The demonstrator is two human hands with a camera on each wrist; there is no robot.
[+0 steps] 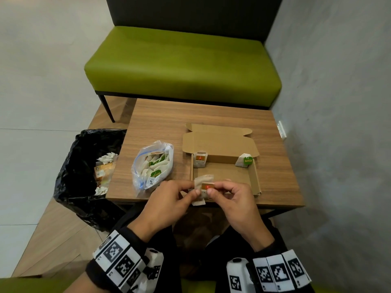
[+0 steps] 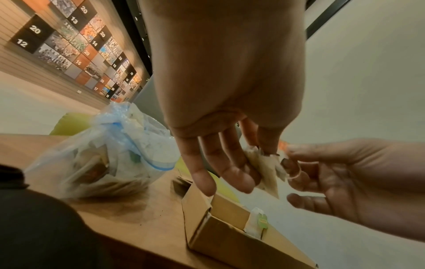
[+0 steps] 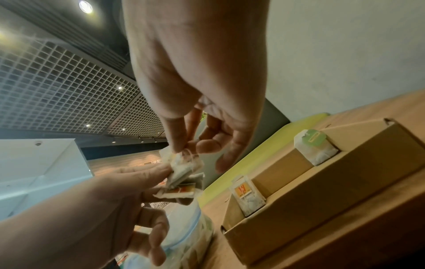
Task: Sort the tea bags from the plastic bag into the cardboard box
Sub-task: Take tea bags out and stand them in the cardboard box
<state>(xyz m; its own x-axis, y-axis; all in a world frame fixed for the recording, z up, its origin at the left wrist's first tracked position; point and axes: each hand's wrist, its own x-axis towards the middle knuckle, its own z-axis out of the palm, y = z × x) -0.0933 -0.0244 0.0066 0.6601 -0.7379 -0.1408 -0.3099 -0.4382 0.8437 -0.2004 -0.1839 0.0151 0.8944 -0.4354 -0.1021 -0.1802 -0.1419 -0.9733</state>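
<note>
Tea bag, pale paper with orange tag (image 1: 203, 186), pinched by fingers of left hand (image 1: 169, 199) and right hand (image 1: 234, 200), just short of brown cardboard box's (image 1: 255, 174) near edge.

Both hands — left hand (image 1: 169, 199), right hand (image 1: 234, 200) — pinch one orange-tagged tea bag (image 1: 204, 187) above the table edge (image 1: 148, 198).

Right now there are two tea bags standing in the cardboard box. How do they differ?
The left tea bag carries an orange tag and looks flat and rectangular; the right tea bag carries a green tag and looks more pointed. The left one stands in the back left corner of the cardboard box, the right one in the back right corner. Both are pale, upright and lean against the back wall.
</note>
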